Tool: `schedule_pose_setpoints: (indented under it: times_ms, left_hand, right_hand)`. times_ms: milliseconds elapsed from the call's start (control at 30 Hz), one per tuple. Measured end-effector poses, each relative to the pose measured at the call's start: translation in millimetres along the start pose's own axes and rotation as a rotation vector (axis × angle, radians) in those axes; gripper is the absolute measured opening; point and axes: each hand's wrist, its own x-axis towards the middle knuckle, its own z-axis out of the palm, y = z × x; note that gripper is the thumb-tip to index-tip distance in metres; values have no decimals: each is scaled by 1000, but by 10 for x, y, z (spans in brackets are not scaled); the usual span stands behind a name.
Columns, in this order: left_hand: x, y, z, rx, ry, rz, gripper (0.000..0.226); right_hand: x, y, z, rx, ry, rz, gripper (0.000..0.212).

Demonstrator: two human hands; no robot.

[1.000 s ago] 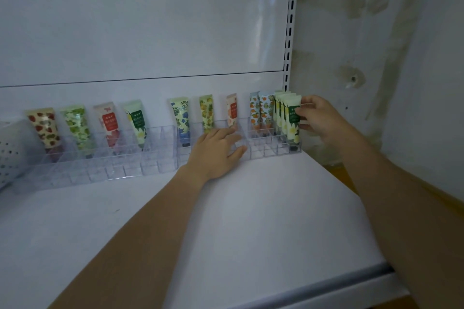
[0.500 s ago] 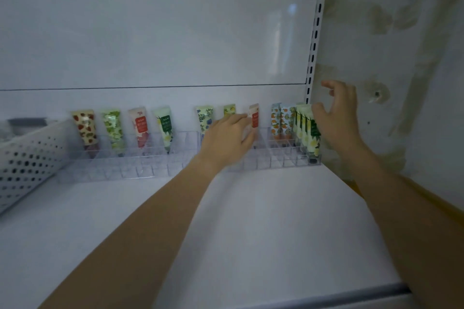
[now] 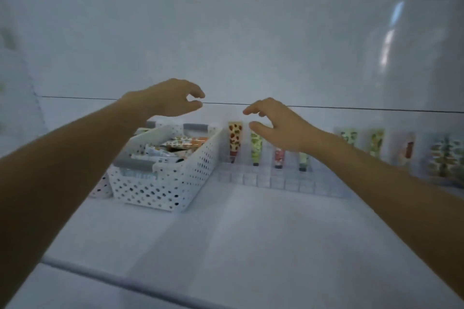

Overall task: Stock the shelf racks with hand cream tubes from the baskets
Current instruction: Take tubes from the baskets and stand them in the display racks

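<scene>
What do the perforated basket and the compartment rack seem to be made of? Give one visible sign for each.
Basket: probably moulded plastic, matt white, judging by its regular holes. Rack: likely clear plastic; the shelf shows through its thin dividers.

Basket [image 3: 160, 183] of tubes [image 3: 175, 144] sits left of the rack [image 3: 276, 180].
</scene>
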Motion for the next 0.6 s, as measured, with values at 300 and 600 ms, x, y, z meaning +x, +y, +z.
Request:
schedule_pose_setpoints:
  times_ms: [300,600]
  left_hand:
    - [-188,-1099,230,-167,-190,50,29]
    - [347,-1182,531,-92,-310,251,25]
  right_hand:
    - [996,-592,650,-46,-270,60,27]
    - [1324,-400,913,-155,-348,272,28]
